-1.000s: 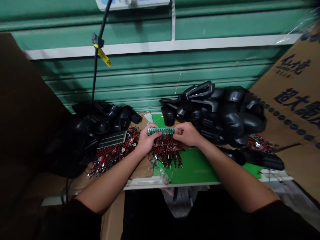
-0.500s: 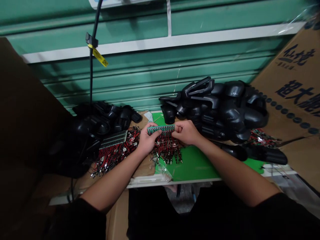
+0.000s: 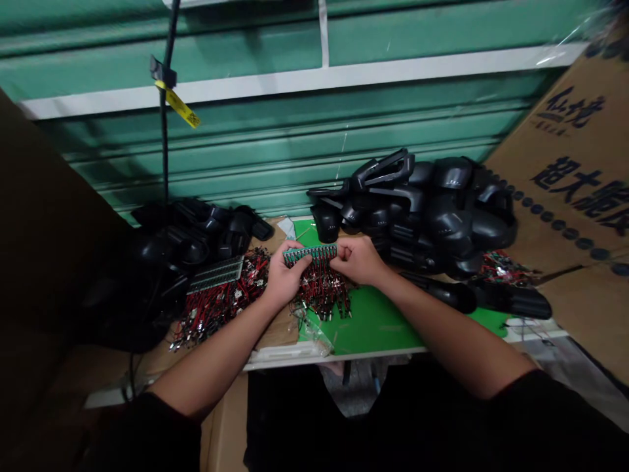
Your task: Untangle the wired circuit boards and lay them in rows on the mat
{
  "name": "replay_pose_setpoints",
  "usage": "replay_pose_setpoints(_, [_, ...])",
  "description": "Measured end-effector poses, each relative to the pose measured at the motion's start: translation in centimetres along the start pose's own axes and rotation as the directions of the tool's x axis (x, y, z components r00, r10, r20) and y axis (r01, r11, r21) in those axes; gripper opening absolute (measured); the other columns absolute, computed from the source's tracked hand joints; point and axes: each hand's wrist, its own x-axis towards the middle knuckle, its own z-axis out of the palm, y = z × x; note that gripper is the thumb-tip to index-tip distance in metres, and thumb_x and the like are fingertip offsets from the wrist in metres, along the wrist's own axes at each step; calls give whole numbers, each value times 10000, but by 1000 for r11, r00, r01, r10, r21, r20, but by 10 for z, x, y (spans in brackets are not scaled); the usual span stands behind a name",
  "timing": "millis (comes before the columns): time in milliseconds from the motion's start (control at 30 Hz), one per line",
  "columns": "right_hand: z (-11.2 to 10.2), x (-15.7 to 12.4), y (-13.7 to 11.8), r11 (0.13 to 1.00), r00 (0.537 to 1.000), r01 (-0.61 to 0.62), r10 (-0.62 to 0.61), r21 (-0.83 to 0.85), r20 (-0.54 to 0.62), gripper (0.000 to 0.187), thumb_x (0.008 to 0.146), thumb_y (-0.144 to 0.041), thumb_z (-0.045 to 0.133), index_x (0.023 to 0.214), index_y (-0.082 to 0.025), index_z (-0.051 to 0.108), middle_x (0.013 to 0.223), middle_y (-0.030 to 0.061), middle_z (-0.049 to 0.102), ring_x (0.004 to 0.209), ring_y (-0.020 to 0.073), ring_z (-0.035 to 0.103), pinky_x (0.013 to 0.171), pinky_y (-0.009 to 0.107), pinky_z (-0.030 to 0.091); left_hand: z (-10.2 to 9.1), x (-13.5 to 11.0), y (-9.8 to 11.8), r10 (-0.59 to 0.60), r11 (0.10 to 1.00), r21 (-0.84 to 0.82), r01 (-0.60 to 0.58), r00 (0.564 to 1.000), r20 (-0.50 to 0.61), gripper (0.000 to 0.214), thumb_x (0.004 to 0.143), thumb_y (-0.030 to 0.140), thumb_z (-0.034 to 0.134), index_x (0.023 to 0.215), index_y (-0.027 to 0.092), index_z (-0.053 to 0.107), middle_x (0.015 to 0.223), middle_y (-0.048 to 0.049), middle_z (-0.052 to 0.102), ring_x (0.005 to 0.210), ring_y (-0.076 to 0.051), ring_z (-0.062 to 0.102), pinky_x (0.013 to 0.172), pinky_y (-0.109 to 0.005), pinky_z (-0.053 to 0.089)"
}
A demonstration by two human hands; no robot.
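A green circuit board strip (image 3: 319,252) with red and black wires hanging from its near side is held up between my two hands, over the green mat (image 3: 381,328). My left hand (image 3: 286,272) grips the strip's left end, thumb across its face and fingers behind. My right hand (image 3: 361,261) pinches the right end between thumb and curled fingers. Small metal-looking parts sit at the ends of the wires (image 3: 324,292). Left of my hands lies a stack of similar circuit boards (image 3: 216,274) with a dense bundle of red and black wires (image 3: 216,311).
Black plastic shells (image 3: 442,216) are heaped at the back right, more black parts (image 3: 196,229) at the left. A printed cardboard box (image 3: 580,170) stands at the right. A black cable (image 3: 167,131) hangs before the green shutter wall (image 3: 265,144). Clear plastic (image 3: 314,334) lies near the front edge.
The whole view has shifted slightly, so everything appears a little further left. Both hands keep their hold on the circuit board strip, with hardly any movement relative to the table.
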Motion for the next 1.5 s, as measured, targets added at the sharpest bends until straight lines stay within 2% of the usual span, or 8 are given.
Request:
replay_pose_setpoints(167, [-3, -1, 1, 1000, 999, 30, -30, 6, 10, 236, 702, -240, 656, 580, -166, 467, 496, -55, 467, 489, 68, 364, 545, 241, 291, -1, 0, 2, 16, 1000, 3, -16, 1000, -4, 274, 829, 320, 788, 952, 170, 595, 764, 25, 521, 676, -122, 453, 660, -262, 373])
replay_pose_setpoints(300, [-11, 1, 5, 997, 989, 60, -67, 50, 135, 201, 756, -252, 637, 610, -165, 530, 537, -45, 533, 496, 73, 441, 548, 228, 346, -4, 1, 4, -24, 999, -23, 25, 999, 36, 277, 804, 318, 803, 929, 165, 608, 734, 28, 517, 668, -122, 448, 653, -263, 362])
replay_pose_setpoints(400, [-15, 1, 6, 995, 980, 48, -63, 85, 187, 189, 763, -255, 625, 617, -165, 547, 541, -42, 534, 494, 74, 449, 529, 221, 349, -5, 2, 5, -37, 999, -35, 38, 999, 40, 281, 785, 317, 806, 914, 164, 609, 726, 28, 524, 661, -121, 453, 650, -263, 363])
replay_pose_setpoints(633, [-10, -3, 2, 989, 982, -35, 8, 141, 190, 222, 710, -282, 612, 569, -170, 482, 501, -37, 485, 480, 71, 388, 491, 226, 293, -2, -1, 5, -30, 999, -40, 32, 998, 57, 354, 772, 368, 830, 911, 169, 572, 704, 35, 505, 613, -112, 435, 587, -255, 351])
replay_pose_setpoints(833, [-2, -7, 2, 995, 991, -19, 6, 95, 134, 252, 711, -287, 620, 583, -179, 432, 493, -53, 402, 494, 69, 306, 497, 246, 231, -2, -2, 5, 21, 1000, -8, -21, 999, 32, 364, 770, 375, 838, 888, 167, 564, 690, 43, 479, 590, -98, 408, 564, -247, 325])
replay_pose_setpoints(1233, [5, -10, -7, 1000, 1000, -13, 13, -4, 21, 262, 694, -295, 619, 579, -184, 412, 484, -51, 408, 493, 74, 306, 529, 258, 250, 0, -4, 5, 47, 996, 73, -44, 998, -47, 331, 781, 353, 821, 878, 169, 563, 706, 31, 532, 611, -109, 455, 588, -255, 375])
replay_pose_setpoints(1500, [10, -10, -3, 999, 1000, -12, 10, -45, -29, 258, 696, -275, 643, 592, -179, 428, 501, -53, 406, 513, 79, 309, 549, 265, 249, 3, -8, 6, 67, 994, 90, -60, 994, -82, 342, 776, 372, 828, 860, 173, 563, 701, 24, 560, 616, -118, 480, 588, -254, 386])
